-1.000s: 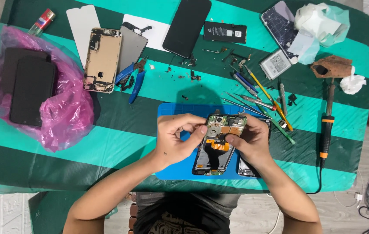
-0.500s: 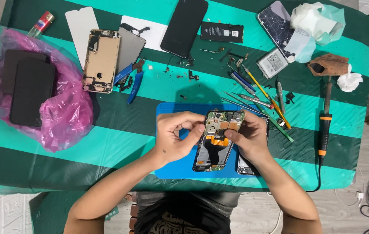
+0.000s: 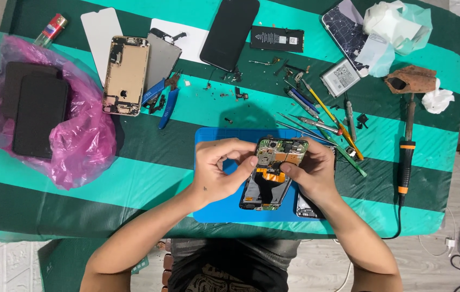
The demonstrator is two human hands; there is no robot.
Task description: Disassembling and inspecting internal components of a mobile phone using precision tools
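Hands first: we see the left hand (image 3: 223, 170) and the right hand (image 3: 310, 173) both clamped on an opened phone (image 3: 273, 172) at lower centre of the frame, fingers curled narrow around its edges, left thumb tip pressing near the top. Phone has its back off, showing green circuit board, orange flex ribbon and a dark battery cavity; it sits tilted over a flat blue rubbery mat (image 3: 214, 208). Mat lies on a teal-and-dark-green striped cloth (image 3: 149, 178). Right of the hands we note thin metal screwdrivers (image 3: 322, 116) fanned out, and a soldering iron (image 3: 405, 146) with an orange collar. Far left, crinkly pink plastic bag (image 3: 78, 148) under two matte black slabs. Upper left, a gold phone frame (image 3: 126, 75), gutted.
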